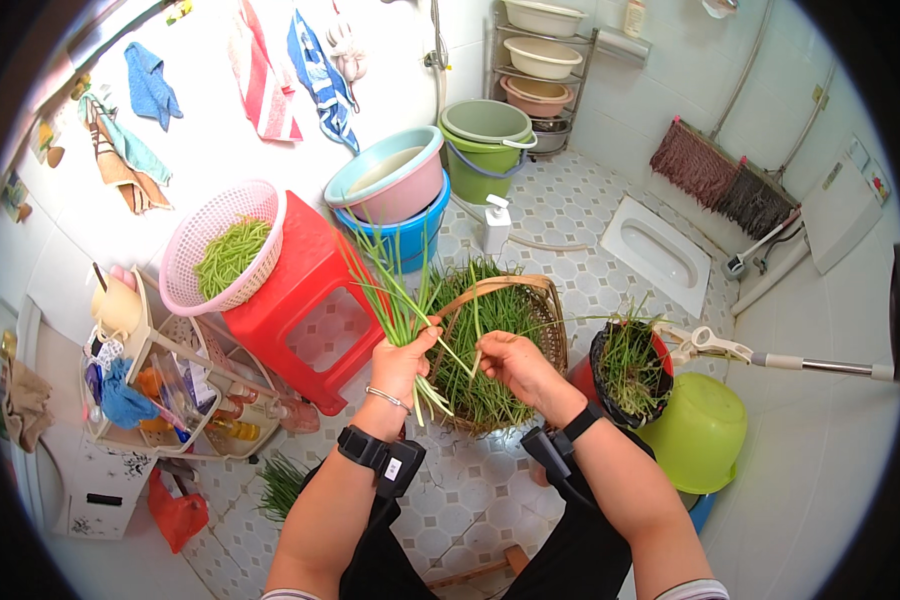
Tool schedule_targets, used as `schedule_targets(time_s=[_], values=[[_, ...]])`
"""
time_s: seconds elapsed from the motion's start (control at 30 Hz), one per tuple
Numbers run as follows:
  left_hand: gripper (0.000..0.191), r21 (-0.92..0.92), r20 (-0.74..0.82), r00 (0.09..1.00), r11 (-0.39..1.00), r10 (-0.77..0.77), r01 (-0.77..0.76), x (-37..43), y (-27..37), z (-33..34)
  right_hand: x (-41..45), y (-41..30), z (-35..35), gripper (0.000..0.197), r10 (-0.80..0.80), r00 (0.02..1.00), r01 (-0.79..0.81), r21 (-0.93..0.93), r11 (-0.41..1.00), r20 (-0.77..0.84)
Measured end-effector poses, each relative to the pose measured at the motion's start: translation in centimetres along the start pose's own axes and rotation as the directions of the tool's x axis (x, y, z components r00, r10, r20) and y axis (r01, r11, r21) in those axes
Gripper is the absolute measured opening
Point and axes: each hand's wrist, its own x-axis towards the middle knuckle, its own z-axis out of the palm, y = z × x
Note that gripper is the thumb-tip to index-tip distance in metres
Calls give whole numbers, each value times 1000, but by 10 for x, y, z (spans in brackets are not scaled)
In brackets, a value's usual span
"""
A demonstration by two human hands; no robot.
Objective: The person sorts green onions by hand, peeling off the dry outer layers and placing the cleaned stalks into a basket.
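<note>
My left hand (pixel 399 366) is closed around a bunch of garlic chives (pixel 396 319), with pale stem ends sticking out below and long green leaves fanning up. Close by on its right, my right hand (pixel 516 366) pinches a thin green stalk (pixel 476 322) between thumb and fingertips. Beneath both hands stands a woven basket (pixel 553 319) with a flat arched handle, heaped with more chives (pixel 487 397). To the right of the basket, a red bin (pixel 583 375) lined with a black bag holds green and yellowed plant scraps (pixel 630 367).
On the left, a pink colander (pixel 221 195) of green beans (pixel 232 255) sits on a red plastic stool (pixel 300 277). A white pump bottle (pixel 496 225) stands behind the basket. An upturned green bucket (pixel 697 427) is at right. Another chive bunch (pixel 281 487) lies on the tiled floor.
</note>
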Motion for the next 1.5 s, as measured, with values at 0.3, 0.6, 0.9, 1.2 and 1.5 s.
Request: schedule_targets(time_s=[0.3,0.6,0.9,1.2,1.5], values=[[21,-25,2,999,999,37,-37,5,7,-4,-36,-61,-95,8,-281,952,244,-252,936,-121],[21,-16,35,999,999,-28,29,11,-26,24,-86,-46,-312,12,-342,816,80,-494,866,-467],[20,46,96,992,996,-77,73,9,-57,74,-84,1,-413,17,-56,737,-305,-405,862,-674],[23,119,240,950,977,-201,177,0,-61,93,-69,28,-473,29,-130,792,-535,-781,323,-597],[25,236,320,897,942,-306,237,-14,-45,71,-79,-63,-139,27,-164,982,101,-470,877,-95]])
